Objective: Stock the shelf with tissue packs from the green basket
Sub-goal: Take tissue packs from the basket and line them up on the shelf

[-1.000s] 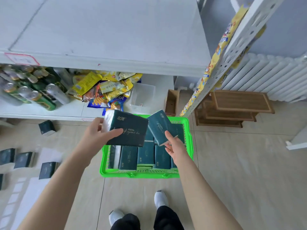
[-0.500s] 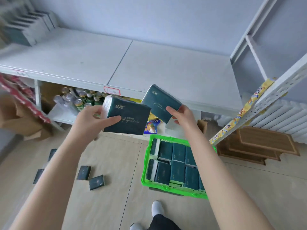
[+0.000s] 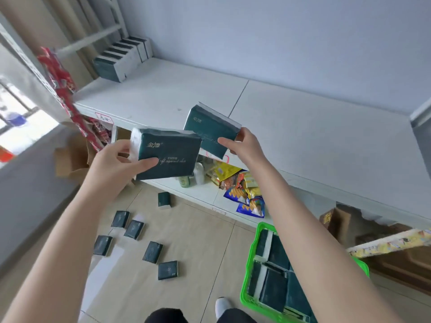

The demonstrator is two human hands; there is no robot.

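White shelf point(image 3: 314, 136): six tissue packs point(image 3: 121, 58) rowed at its far left. Left hand point(image 3: 112, 164) grips one dark-green tissue pack point(image 3: 170, 157); right hand point(image 3: 245, 148) pinches another point(image 3: 207, 129). Green basket point(image 3: 249, 280) holds more.

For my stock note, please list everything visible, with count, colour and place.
shelf: one, white, ahead
shelf packs: one row, dark green, top shelf's far left
floor packs: six, dark green, tiles at left
basket: one, green, floor right, packs inside
snack bags: several, yellow and blue, lower shelf
near pack: one, dark green, in left hand
far pack: one, dark green, in right hand
left hand: one, grips near pack
right hand: one, grips far pack
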